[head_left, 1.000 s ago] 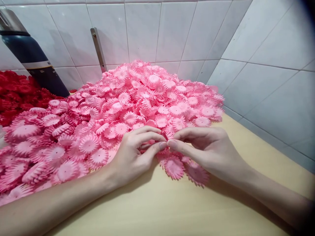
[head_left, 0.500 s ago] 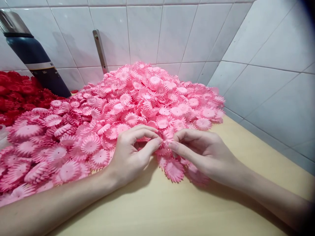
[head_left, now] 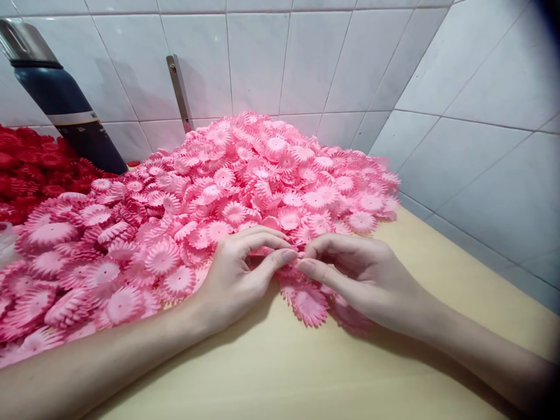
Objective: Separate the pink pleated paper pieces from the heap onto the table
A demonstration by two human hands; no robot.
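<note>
My left hand (head_left: 249, 274) and my right hand (head_left: 363, 280) meet fingertip to fingertip at the front of a big heap of pink artificial flower petals (head_left: 262, 186). Each hand is closed in a pinch of thumb and forefinger. A small bit of a pink flower petal (head_left: 300, 255) shows between the fingertips; most of it is hidden by the fingers. Just below the hands, a loose round petal with a fringed edge (head_left: 310, 304) lies on the table, and another is partly covered by my right hand.
A pile of red petals (head_left: 26, 163) lies at the left, beside a leaning dark blue bottle (head_left: 74, 105) with a metal cap. A metal strip (head_left: 178, 90) stands against the white tiled wall (head_left: 258, 52). The pale yellow table (head_left: 280, 373) extends in front.
My fingertips have come closer together, the left hand shifting slightly right. The petal that showed between them is now mostly covered.
</note>
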